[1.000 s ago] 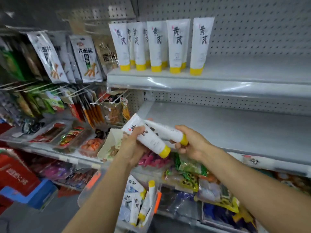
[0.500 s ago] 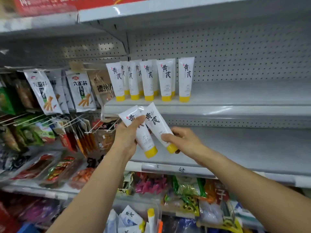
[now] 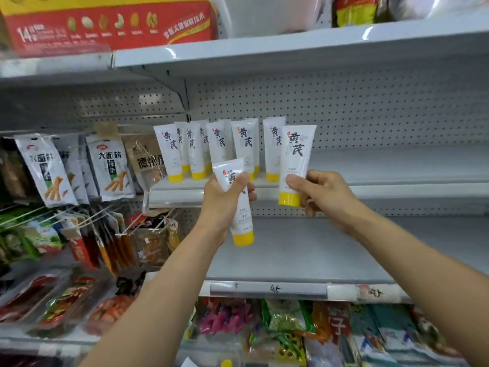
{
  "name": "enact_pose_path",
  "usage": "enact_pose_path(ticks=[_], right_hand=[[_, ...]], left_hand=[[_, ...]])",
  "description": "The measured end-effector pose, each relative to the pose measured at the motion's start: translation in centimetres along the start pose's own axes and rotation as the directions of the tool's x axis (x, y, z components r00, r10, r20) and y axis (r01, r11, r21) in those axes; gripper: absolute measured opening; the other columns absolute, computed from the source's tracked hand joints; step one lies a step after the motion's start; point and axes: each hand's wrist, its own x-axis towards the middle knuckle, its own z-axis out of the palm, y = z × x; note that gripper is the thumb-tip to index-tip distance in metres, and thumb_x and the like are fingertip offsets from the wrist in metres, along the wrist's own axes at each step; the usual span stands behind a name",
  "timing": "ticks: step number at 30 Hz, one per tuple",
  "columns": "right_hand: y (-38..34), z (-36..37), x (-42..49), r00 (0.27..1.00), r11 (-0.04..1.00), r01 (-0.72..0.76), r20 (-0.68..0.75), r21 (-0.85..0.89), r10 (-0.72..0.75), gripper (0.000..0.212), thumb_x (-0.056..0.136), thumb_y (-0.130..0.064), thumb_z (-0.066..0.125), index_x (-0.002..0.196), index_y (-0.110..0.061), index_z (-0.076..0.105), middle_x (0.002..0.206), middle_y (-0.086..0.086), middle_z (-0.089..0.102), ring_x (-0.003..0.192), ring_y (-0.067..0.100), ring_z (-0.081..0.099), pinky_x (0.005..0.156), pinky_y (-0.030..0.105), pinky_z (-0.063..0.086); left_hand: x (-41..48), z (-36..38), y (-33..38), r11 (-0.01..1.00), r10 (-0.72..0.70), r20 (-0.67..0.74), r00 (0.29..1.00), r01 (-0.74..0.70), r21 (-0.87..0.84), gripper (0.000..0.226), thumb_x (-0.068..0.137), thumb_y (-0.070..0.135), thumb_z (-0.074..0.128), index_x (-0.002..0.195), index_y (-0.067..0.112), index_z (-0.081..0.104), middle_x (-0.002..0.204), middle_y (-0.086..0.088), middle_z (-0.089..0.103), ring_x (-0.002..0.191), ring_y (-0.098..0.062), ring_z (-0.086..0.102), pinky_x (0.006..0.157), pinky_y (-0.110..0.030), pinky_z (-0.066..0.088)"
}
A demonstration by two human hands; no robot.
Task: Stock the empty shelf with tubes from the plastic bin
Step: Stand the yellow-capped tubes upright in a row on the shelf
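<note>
Left hand point(image 3: 222, 205), right hand point(image 3: 326, 197) grip tubes point(image 3: 297, 152), apparently clear of shelf point(image 3: 397, 165)

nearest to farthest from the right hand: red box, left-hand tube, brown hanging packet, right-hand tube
1. right-hand tube: gripped by the right hand
2. left-hand tube: in the left hand, just leftward
3. brown hanging packet: farther left
4. red box: top shelf, far left

Bright even light, blurry edges, wide-angle warp
</note>
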Motion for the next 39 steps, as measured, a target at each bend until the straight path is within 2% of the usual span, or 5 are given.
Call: enact_pose_path(ticks=[11,14,20,32,39], right_hand=[[-0.5,-7.1,9.8,0.990,0.897,0.023,-0.116,-0.441,-0.083,0.021,0.085,-0.020,0.069,0.102,-0.013,0.060,0.087,0.001,0.064,0.060,0.017,0.058,0.047,0.029,0.050],[1.3,-7.4,12.6,0.992,0.851,-0.014,-0.114,-0.524,-0.054,0.030,0.081,-0.025,0.072,0.102,-0.007,0.063,0.088,0.005,0.067,0.069,0.024,0.063,0.065,0.041,0.057],[3.4,-6.6,16.1,0.995,0.838,-0.040,-0.098,-0.544,-0.016,0.036,0.078,-0.029,0.074,0.108,-0.011,0.065,0.105,0.007,0.069,0.093,0.027,0.066,0.086,0.042,0.054],[4.3,-5.6,19.1,0.994,0.799,-0.004,-0.088,-0.601,-0.061,0.038,0.082,-0.030,0.073,0.112,-0.008,0.063,0.110,0.012,0.068,0.095,0.030,0.064,0.077,0.034,0.051],[3.6,-5.7,17.4,0.987,0.812,-0.037,-0.149,-0.583,-0.062,0.070,0.083,-0.031,0.072,0.133,-0.005,0.031,0.123,0.014,0.050,0.107,0.033,0.055,0.084,0.040,0.047]], left_hand=[[2.6,6.1,1.4,0.999,-0.032,0.004,0.999,0.032,0.028,0.015,0.091,0.003,0.046,0.102,0.004,0.057,0.080,-0.010,0.070,0.060,-0.016,0.065,0.060,-0.027,0.056],[3.1,7.0,1.0,0.999,-0.030,-0.011,0.999,0.031,0.036,0.024,0.092,0.005,0.047,0.114,0.003,0.053,0.086,-0.008,0.072,0.063,-0.014,0.068,0.064,-0.028,0.056],[4.2,7.7,0.4,0.999,-0.031,-0.056,0.998,0.032,0.032,0.029,0.091,0.006,0.049,0.120,0.003,0.050,0.094,-0.010,0.074,0.071,-0.018,0.071,0.063,-0.030,0.057],[5.6,7.2,-0.1,0.999,-0.024,-0.084,0.996,0.028,0.046,0.026,0.092,0.006,0.048,0.117,0.009,0.051,0.093,-0.008,0.074,0.078,-0.021,0.072,0.076,-0.041,0.058],[5.8,6.6,-0.3,0.998,-0.031,-0.080,0.996,0.035,0.050,0.027,0.093,0.008,0.047,0.119,0.005,0.051,0.092,-0.007,0.074,0.075,-0.017,0.072,0.076,-0.040,0.058]])
